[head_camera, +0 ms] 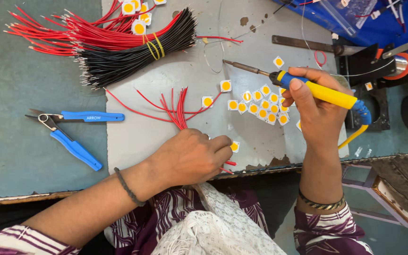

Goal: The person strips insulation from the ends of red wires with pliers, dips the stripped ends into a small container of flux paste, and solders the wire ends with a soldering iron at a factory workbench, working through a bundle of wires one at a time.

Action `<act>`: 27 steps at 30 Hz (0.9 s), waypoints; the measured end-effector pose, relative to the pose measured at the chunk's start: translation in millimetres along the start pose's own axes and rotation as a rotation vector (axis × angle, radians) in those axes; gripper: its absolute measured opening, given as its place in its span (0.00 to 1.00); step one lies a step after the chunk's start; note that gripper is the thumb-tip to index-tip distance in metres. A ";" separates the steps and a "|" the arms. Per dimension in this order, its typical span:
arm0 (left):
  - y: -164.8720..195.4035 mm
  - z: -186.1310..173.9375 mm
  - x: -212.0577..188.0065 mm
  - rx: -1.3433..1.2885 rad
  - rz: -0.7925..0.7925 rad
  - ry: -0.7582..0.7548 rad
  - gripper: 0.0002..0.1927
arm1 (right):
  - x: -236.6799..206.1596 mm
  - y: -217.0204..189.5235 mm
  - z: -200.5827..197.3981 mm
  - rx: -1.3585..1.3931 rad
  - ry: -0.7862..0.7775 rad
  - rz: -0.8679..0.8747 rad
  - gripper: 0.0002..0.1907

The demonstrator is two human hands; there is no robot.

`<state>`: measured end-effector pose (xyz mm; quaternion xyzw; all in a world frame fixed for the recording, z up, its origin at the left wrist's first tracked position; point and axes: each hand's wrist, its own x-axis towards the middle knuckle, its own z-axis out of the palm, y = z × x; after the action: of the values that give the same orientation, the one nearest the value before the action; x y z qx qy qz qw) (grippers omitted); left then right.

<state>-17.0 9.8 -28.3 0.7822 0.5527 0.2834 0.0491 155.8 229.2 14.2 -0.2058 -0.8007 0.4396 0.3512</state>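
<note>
Wire bundle [119, 45] lies behind cutters [69, 130], left of chip cluster [260, 104].

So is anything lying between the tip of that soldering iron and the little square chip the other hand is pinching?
Yes. A cluster of loose yellow chips lies on the grey sheet between the soldering iron in the right hand and the chip at the left hand.

Yellow-handled soldering iron [308, 85] gripped level; red wires [178, 111] fanned upward.

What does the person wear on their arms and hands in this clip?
Both hands are bare, no gloves. The left hand has a thin dark bracelet at the wrist; the right hand has a dark, gold-edged bangle. Sleeves are purple with white stripes, pushed up the forearms.
</note>
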 end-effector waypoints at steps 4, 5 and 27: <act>-0.2 0.8 -0.6 -0.010 -0.001 0.010 0.12 | -5.1 -2.2 -0.1 0.022 -0.007 0.003 0.14; 0.0 1.1 -0.7 -0.001 -0.003 0.008 0.12 | -6.1 -3.0 -0.2 0.022 -0.008 0.002 0.14; -0.5 0.9 -1.9 0.009 0.002 0.013 0.12 | -10.2 -4.2 -3.3 0.003 0.037 0.032 0.12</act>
<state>-17.4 8.4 -30.0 0.7810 0.5537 0.2858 0.0417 165.0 222.3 15.2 -0.2264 -0.7900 0.4425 0.3591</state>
